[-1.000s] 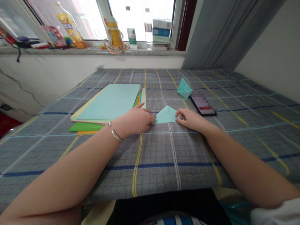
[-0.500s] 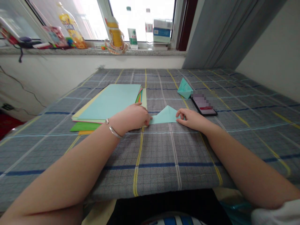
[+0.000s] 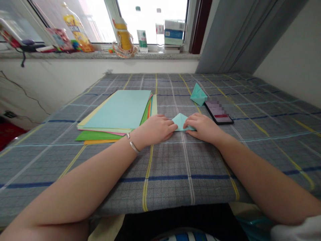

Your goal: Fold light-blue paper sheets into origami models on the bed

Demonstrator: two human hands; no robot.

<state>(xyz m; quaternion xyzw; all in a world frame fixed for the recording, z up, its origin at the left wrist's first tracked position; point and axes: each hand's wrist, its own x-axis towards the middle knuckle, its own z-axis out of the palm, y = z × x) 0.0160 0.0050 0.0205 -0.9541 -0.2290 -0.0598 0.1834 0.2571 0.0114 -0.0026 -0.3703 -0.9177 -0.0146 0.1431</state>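
Note:
A light blue-green sheet of folded paper point(image 3: 180, 120) lies on the checked cloth between my hands, with a pointed peak at its far side. My left hand point(image 3: 158, 128), with a silver bangle at the wrist, has its fingers together on the paper's left end and covers that end. On the right end, my right hand point(image 3: 205, 128) grips the paper between thumb and curled fingers. Beyond my right hand stands a folded teal paper piece point(image 3: 198, 95), touching or nearly touching the corner of a phone point(image 3: 218, 113).
A stack of coloured paper point(image 3: 119, 108), light blue on top, lies left of my hands, its edge close to my left wrist. The checked tablecloth point(image 3: 165, 187) covers the table. Bottles, a yellow flask point(image 3: 123, 38) and boxes line the windowsill point(image 3: 150, 56) behind.
My left hand has moved right along the paper, from its far left tip to nearer the peak. My right hand's fingers have shifted slightly left onto the paper.

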